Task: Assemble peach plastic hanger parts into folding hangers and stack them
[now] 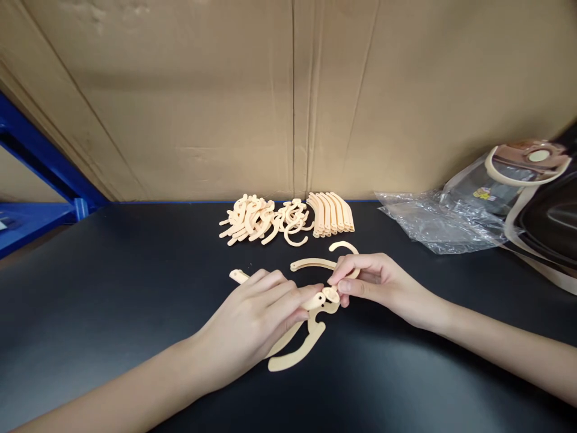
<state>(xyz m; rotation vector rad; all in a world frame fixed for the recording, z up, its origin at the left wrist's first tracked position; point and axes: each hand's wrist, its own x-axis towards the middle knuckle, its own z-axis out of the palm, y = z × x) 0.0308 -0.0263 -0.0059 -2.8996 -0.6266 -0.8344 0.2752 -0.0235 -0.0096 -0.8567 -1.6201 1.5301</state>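
Observation:
My left hand is closed around a beige plastic clothes-hanger arm. One end, with a round hole, sticks out past the fingertips; another beige end shows beyond the knuckles. My right hand pinches a small beige hook piece, its cupped round end right beside the arm's holed end. I cannot tell whether the two touch. Behind the right fingers lies a curved arm, with a hook-shaped curve above it. Under both hands is a flat, curved beige hanger part, partly hidden.
At the back of the black table lie a loose pile of hanger arms, several hooks and a neat row of arms. Right are a clear plastic bag, a clear bottle and a dark bag. Cardboard stands behind.

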